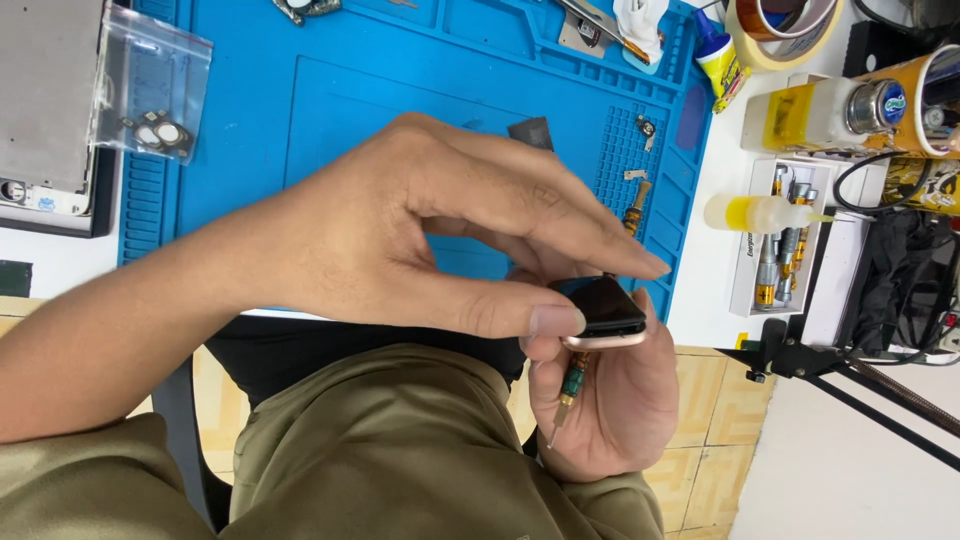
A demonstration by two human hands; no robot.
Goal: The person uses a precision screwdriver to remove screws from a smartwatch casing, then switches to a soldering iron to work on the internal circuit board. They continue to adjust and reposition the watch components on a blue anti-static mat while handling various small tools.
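**A:** ok so what's on the desk (715, 270), biggest stuff first?

**B:** Biggest is the blue mat (300, 90), covers most of the desk from the far edge to the near one. Far left corner there's a grey metal device (45, 100) with a clear bag (155, 85) of small round parts lying half over it, on the mat's left edge. Right side of the desk past the mat: tape roll (785, 30) at the far edge, a white-and-yellow bottle (815, 110) on its side, a small squeeze bottle (755, 212) with yellow liquid nearer, and a white tray of screwdriver bits (780, 265) just under it. Black cables (900, 270) piled at the right edge.

**A:** and the hands?

**B:** Both are off the near edge of the desk, over the lap. Left hand (400, 230) reaches across, thumb and forefinger pinched on the watch (600, 312): dark screen, pinkish case. Right hand (610, 400) is under it, palm up, fingers curled round the watch from below, and it's also gripping a small screwdriver (567, 395) with a green collar, tip pointing down toward the lap.

**A:** anything tiny?

**B:** A brass bit (636, 205) and a couple of small metal parts (645, 128) on the mat's right edge, plus a dark square chip (530, 132) just behind the left hand.
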